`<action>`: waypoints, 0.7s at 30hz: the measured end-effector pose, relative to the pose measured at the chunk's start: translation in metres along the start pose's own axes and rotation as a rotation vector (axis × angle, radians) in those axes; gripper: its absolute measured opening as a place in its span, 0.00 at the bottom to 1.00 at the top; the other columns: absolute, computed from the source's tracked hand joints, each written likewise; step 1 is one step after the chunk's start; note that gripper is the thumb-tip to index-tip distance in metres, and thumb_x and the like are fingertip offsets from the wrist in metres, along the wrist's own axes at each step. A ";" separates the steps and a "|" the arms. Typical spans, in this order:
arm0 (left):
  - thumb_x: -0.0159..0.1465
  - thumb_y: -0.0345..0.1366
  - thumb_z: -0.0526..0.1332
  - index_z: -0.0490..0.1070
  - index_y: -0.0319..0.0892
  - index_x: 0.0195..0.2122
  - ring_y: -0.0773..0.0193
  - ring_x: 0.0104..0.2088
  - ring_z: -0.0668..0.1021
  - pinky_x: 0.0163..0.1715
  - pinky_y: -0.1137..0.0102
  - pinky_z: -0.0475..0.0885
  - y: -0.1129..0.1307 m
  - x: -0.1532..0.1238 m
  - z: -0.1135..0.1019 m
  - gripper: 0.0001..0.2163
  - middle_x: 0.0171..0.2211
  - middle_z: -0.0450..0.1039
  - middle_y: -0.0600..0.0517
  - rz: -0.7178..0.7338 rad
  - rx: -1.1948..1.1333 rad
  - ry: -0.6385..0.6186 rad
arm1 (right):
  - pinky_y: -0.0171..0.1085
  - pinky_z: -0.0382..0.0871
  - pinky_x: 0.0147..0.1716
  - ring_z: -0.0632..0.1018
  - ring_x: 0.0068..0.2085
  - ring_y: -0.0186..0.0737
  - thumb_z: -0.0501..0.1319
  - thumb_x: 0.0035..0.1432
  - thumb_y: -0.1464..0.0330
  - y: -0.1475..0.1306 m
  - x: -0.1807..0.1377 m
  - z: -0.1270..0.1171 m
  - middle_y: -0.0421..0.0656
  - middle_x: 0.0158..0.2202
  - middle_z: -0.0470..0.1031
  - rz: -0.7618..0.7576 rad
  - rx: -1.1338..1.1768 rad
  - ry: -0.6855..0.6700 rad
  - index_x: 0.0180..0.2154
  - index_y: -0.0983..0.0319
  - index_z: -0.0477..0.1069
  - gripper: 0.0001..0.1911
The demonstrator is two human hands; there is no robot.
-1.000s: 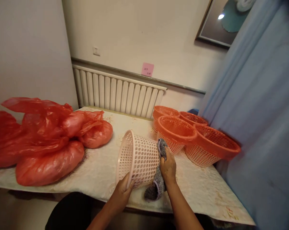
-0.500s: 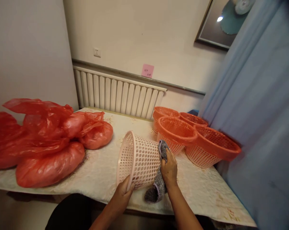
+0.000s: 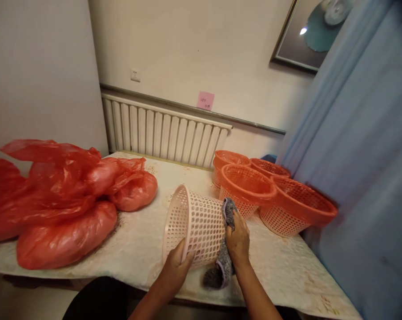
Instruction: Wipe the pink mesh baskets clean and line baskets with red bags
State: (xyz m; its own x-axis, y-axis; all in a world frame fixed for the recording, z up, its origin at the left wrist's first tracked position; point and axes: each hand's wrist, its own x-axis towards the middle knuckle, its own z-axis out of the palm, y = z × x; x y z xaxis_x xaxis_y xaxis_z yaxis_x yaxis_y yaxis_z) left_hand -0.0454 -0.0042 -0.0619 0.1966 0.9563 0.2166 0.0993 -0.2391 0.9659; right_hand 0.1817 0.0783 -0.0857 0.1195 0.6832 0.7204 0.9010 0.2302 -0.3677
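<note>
A pale pink perforated plastic wastebasket (image 3: 206,222) lies tipped on its side over the table, its open mouth facing left. My left hand (image 3: 178,266) grips the near side of its rim, thumb on one face and fingers on the other. Bunched in my right hand (image 3: 238,240) is a grey cloth (image 3: 223,262) with a light purple edge, pressed against the wastebasket's base. The lower end of the cloth hangs toward the table's front edge. The palm side of my right hand is hidden.
Several wastebaskets lined with red bags, one of them a nearer lined basket (image 3: 247,186), stand at the right beside a blue curtain (image 3: 361,169). Filled red plastic bags (image 3: 67,231) lie at the left of the cloth-covered table (image 3: 137,249). Behind are a radiator (image 3: 164,129) and the wall.
The wastebasket stays tipped in my hands with the cloth against its base. My left hand has shifted slightly right along the rim; the whole view has moved a little.
</note>
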 end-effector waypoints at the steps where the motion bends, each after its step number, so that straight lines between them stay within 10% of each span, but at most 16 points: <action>1: 0.65 0.40 0.54 0.66 0.38 0.55 0.53 0.53 0.74 0.54 0.61 0.67 0.001 0.003 -0.001 0.19 0.53 0.73 0.44 -0.005 -0.021 -0.005 | 0.52 0.58 0.59 0.63 0.60 0.47 0.48 0.53 0.74 0.000 0.000 0.000 0.52 0.59 0.64 -0.002 -0.002 0.002 0.58 0.66 0.61 0.29; 21: 0.66 0.37 0.54 0.67 0.40 0.55 0.57 0.50 0.74 0.54 0.64 0.65 -0.017 0.056 -0.058 0.18 0.52 0.73 0.48 0.102 -0.105 -0.215 | 0.50 0.59 0.58 0.65 0.60 0.47 0.48 0.53 0.71 -0.008 -0.001 0.009 0.50 0.61 0.63 0.109 -0.134 -0.037 0.59 0.65 0.60 0.30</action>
State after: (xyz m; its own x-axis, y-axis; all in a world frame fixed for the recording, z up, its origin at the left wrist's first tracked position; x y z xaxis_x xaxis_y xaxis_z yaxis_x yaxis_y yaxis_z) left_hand -0.0932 0.0633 -0.0581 0.4044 0.8676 0.2895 -0.0312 -0.3033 0.9524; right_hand 0.1702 0.0823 -0.0887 0.2066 0.7245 0.6576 0.9312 0.0608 -0.3595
